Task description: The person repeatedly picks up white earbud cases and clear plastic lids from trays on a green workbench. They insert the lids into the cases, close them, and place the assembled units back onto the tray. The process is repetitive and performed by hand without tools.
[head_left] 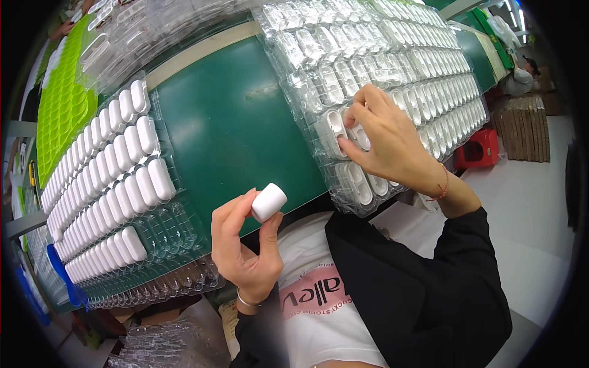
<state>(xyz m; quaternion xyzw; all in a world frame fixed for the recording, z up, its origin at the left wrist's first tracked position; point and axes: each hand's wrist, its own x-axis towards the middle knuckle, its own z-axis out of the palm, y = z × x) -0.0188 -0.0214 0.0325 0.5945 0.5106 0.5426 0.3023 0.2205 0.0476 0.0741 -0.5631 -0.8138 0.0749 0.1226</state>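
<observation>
Between the thumb and fingers of my left hand [245, 251] is a small white rounded plastic shell [269, 203], held up above the table's front edge. My right hand [389, 144] reaches into the near left part of a clear plastic tray [316, 132]. Its thumb and forefinger close around a white hollow piece [361, 137], like an earbud case insert, that sits in a slot; the grip is partly hidden by the fingers. Beside it stands another hollow white piece [335, 122]. Many such pieces fill the tray in rows.
On the left, a second clear tray [175, 230] carries rows of closed white oblong cases [161, 179], with bare slots at its near right. Green table surface [230, 116] lies between the trays. Bright green trays [64, 98], stacked clear trays [135, 30], a red stool [478, 149] and stacked cardboard [523, 129] stand around.
</observation>
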